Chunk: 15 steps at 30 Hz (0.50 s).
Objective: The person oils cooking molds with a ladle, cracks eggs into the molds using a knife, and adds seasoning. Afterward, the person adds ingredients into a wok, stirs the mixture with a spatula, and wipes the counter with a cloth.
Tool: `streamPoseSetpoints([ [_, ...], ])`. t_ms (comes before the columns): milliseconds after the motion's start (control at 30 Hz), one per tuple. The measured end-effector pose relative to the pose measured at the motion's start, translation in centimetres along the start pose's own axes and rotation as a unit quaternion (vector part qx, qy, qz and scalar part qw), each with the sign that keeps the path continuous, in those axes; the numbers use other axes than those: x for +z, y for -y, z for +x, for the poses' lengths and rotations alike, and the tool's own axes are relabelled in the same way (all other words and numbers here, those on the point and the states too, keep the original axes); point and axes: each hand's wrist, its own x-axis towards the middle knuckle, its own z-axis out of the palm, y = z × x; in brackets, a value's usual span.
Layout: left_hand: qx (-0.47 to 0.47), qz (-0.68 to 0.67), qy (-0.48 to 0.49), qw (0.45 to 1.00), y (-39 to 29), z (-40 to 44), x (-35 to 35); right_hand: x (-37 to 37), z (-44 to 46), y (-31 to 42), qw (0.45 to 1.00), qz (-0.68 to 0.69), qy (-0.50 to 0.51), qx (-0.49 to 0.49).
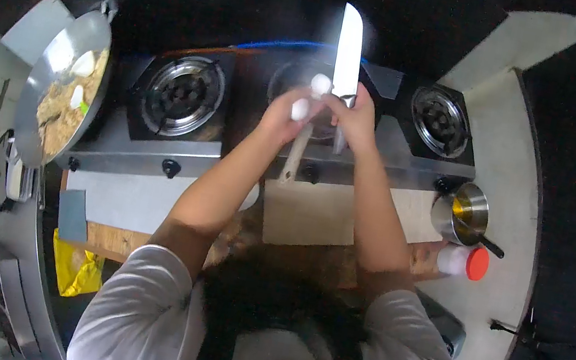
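Well, in the head view we have our left hand (282,114) around the lower egg (299,110), its fingers curled in against the shell, while the upper egg (321,84) sits where our two hands nearly meet; we cannot tell which fingertips bear it. Our right hand (357,121) grips the knife (350,48) near the top of its handle, fingers wrapped rather than spread, the broad blade pointing up and away from us. As we judge it, the likeliest slip is the upper egg rolling out, since one palm seems to serve two smooth shells; a squeeze to save it could crack either. A twist of our right wrist could also swing the blade towards our left fingers, because the hands are so close. Beneath them, the pale long handle (294,158) juts towards us from over the middle of the stove (247,151), and a sleeve or forearm could knock it. Our hands hide much of what lies below, so we could misjudge where a dropped shell lands
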Motion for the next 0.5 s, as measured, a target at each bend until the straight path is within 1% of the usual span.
streamPoseSetpoints([
  [67, -0.001, -0.026, 0.005, 1.0, -1.7, -3.6, -0.8, 2.6, -1.5, 1.2, 1.0, -0.018, 0.025, -0.003],
  [133, 0.021, -0.028, -0.011, 0.999, -3.5, -6.8, -2.9, 5.7, -3.3, 1.8, 0.995, -0.09, 0.035, -0.023],
  [200, 0.053, -0.055, 0.0, 0.997, -5.5, -10.2, -5.3, 9.4, -5.4, 2.4, 0.993, -0.082, 0.081, -0.015],
  [267, 0.079, -0.071, -0.028, 0.994, -7.9, -14.6, -7.6, 13.8, -8.0, 2.8, 0.991, -0.092, 0.101, -0.004],
  [300, 0.1, -0.07, -0.039, 0.992, -8.8, -17.0, -8.9, 16.1, -9.1, 2.5, 0.988, -0.075, 0.135, -0.003],
  [333, 0.123, -0.07, -0.051, 0.989, -9.8, -19.6, -10.4, 18.5, -10.7, 2.3, 0.985, -0.081, 0.152, 0.019],
  [400, 0.164, -0.086, -0.082, 0.979, -11.4, -24.9, -14.2, 23.8, -14.1, 1.5, 0.978, -0.032, 0.207, 0.001],
  [433, 0.179, -0.087, -0.104, 0.975, -12.1, -27.8, -16.5, 26.2, -16.0, 1.1, 0.971, -0.032, 0.239, 0.01],
  [467, 0.193, -0.09, -0.126, 0.969, -12.7, -30.6, -18.8, 29.1, -17.9, 0.1, 0.968, -0.022, 0.245, -0.037],
  [500, 0.208, -0.075, -0.143, 0.965, -13.4, -33.9, -20.5, 31.6, -20.0, -0.1, 0.96, -0.034, 0.277, -0.011],
])
